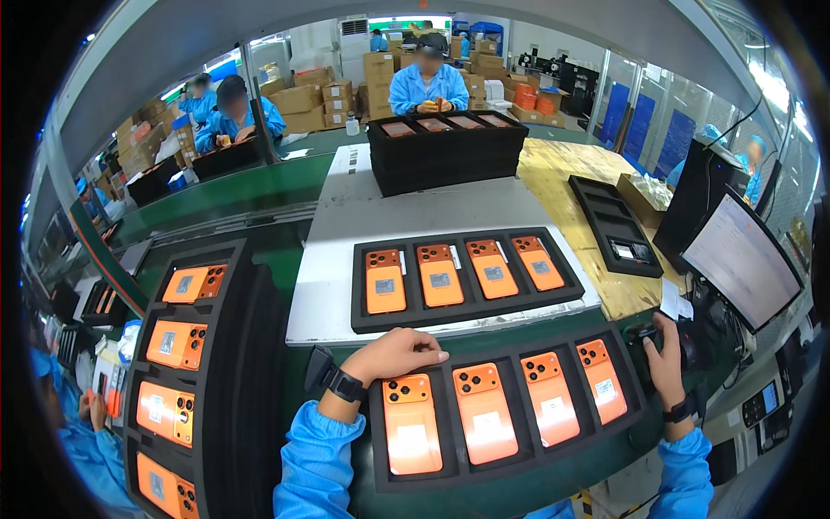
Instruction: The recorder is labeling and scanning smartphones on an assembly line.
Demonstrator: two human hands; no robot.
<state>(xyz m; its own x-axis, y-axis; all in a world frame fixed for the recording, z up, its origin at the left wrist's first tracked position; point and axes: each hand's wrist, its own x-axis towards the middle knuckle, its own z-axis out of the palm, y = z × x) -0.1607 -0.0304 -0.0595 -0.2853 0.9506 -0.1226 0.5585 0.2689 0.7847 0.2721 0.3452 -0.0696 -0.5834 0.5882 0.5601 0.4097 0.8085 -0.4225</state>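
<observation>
In front of me lies a black foam tray (510, 353) with orange phones (484, 415) in its slots, camera sides up, pale labels on their backs. My left hand (399, 353) rests on its far left edge, fingers stretched to the right and nothing visible in them. At the tray's right end my right hand (666, 359) is closed on a black handheld device (641, 336), partly hidden by the fingers. Just beyond, a second foam tray (467, 316) of orange phones sits on a white board (324, 285).
Stacked foam trays (229, 363) holding orange phones stand at the left. Another tray stack (445, 164) is at the back, before a seated person in blue (428, 85). To the right are a monitor (745, 259), a black tower (699, 195) and a foam tray (609, 221) holding one device.
</observation>
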